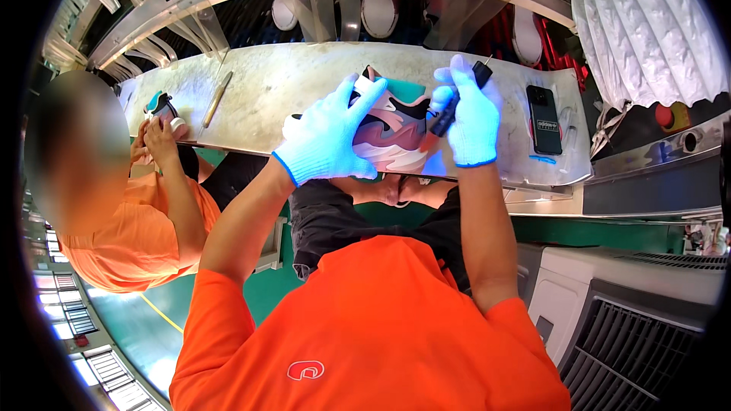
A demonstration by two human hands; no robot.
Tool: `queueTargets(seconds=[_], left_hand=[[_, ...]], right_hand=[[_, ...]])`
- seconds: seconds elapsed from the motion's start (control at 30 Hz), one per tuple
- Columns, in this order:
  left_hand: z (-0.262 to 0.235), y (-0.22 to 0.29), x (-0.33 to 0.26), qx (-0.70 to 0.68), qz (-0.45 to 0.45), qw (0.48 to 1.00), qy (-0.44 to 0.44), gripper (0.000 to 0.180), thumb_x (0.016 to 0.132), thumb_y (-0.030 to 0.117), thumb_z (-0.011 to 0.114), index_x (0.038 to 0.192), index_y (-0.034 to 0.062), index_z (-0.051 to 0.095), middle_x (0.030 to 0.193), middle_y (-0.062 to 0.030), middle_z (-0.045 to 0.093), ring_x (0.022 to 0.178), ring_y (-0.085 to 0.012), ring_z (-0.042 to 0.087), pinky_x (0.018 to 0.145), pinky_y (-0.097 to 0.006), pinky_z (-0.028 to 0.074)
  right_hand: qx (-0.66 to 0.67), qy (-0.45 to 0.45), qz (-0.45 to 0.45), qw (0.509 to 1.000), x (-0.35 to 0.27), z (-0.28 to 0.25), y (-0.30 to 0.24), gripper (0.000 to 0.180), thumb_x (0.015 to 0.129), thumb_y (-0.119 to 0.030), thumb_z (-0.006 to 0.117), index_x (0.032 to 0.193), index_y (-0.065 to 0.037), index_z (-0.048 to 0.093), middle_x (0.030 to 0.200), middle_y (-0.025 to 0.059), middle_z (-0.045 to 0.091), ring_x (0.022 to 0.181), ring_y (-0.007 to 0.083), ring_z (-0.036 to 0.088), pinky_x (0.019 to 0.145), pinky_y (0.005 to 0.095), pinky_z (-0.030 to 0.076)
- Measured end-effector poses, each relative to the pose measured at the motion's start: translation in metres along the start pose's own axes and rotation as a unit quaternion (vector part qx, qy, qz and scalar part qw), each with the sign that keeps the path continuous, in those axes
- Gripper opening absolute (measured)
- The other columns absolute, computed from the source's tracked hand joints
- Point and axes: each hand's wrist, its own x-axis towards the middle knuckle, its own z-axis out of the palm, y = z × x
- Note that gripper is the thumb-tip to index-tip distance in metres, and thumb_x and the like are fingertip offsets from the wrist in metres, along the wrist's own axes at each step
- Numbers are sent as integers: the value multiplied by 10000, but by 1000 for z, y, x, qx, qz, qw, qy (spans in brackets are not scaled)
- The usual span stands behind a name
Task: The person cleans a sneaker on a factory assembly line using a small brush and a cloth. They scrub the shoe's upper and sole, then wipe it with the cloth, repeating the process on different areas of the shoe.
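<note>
A multicoloured shoe (391,135) in pink, grey and teal is at the near edge of the pale worktop (266,95). On the shoe's left side, the white-gloved left hand (326,135) has its grip spread around it, holding it. Just right of the shoe, the gloved right hand (470,118) has its grip closed around a black, thin-tipped tool (461,97), tilted. Farther right of the shoe lies a dark phone (544,120), and well to its left a slim tool (218,99). Beyond that, left of the shoe, a co-worker (133,221) in orange handles another shoe (160,105).
</note>
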Motion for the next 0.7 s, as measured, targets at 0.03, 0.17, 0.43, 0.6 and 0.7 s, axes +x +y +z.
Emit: queueTargets(seconds=[0.03,0.17,0.43,0.6,0.7], left_hand=[[6,-4,0,15,6,1000,12,1402,626,418,1040,1787,262,270,1745,-273,366,1482,-521,553,1150,-580,544],[2,1,3,-4,5,1000,5,1393,616,364,1054,1778,240,295,1728,-360,353,1453,-578,548,1193,-580,511],[2,5,-1,35,-1,999,8,1417,615,380,1035,1793,255,258,1748,-317,341,1472,-535,553,1147,-587,542],[21,-2,0,61,12,996,57,1389,633,379,1012,1794,237,264,1747,-326,337,1450,-534,576,1122,-580,563],[18,-1,-2,56,12,997,51,1382,634,373,1012,1792,224,272,1747,-330,337,1432,-535,592,1128,-568,562]], right_hand=[[52,-8,-23,998,1,3,6,300,1067,-305,820,1033,-32,702,887,83,712,590,146,648,529,317,535],[55,6,-39,998,4,9,20,410,1089,-422,771,981,-40,667,809,83,695,568,164,632,520,340,529],[125,-15,8,992,3,2,21,568,1183,-588,502,960,-81,628,766,97,673,535,195,591,500,345,491],[202,-18,-14,979,-13,5,33,556,1192,-594,466,921,-143,645,746,63,654,521,189,531,493,341,419],[289,-144,37,946,-1,-19,40,586,1168,-650,476,907,-163,672,754,32,649,509,170,478,487,336,383]])
